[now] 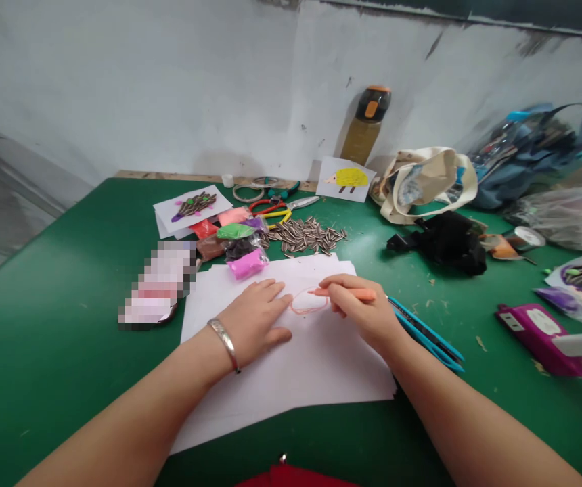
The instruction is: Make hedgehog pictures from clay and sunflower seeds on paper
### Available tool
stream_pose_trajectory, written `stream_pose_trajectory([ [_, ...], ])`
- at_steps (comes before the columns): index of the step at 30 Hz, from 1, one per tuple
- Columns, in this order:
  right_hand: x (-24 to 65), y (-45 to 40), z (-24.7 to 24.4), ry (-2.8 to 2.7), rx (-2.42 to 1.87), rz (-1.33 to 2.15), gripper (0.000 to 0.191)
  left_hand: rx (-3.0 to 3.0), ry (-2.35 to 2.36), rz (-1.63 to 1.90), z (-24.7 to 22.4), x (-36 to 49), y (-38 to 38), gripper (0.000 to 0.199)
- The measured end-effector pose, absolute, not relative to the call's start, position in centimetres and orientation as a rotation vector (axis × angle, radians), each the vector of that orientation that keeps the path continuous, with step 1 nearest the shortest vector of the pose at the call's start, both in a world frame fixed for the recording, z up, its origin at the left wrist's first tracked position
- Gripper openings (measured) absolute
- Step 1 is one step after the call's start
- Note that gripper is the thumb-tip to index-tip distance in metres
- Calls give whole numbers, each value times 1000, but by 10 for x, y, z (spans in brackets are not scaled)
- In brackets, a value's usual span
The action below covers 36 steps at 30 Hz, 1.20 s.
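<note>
Holding the orange pen (359, 293) over the white paper (311, 372), the right hand (359, 311) has its grip closed; the left hand (253, 318) lies there open, empty. If it presses too lightly, sheets may slide, spoiling the outline (301, 312).

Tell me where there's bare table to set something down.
The widest free patch of green table is left of the pixelated item. A smaller one, strewn with a few scraps, lies between the blue item and the magenta device, below the black bundle. It's crowded beyond the paper, with packets, seeds and tools.
</note>
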State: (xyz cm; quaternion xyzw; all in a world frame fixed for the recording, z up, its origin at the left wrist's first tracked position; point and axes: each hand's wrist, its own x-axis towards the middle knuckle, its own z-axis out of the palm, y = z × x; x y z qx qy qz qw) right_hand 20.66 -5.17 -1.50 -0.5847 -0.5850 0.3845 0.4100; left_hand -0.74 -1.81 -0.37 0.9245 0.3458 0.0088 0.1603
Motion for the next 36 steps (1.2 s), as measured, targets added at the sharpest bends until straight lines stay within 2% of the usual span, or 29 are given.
stream_pose_trajectory([
  [7,199,-54,-15,-1549,-1451,1168,14,2643,1006,-19,-3,-7,-17,39],
  [13,202,-51,-19,-1528,-1490,1026,16,2628,1011,-8,-3,-6,-18,39],
  [36,202,-51,-23,-1622,-1494,1080,13,2642,1000,-31,-2,-5,-17,38],
])
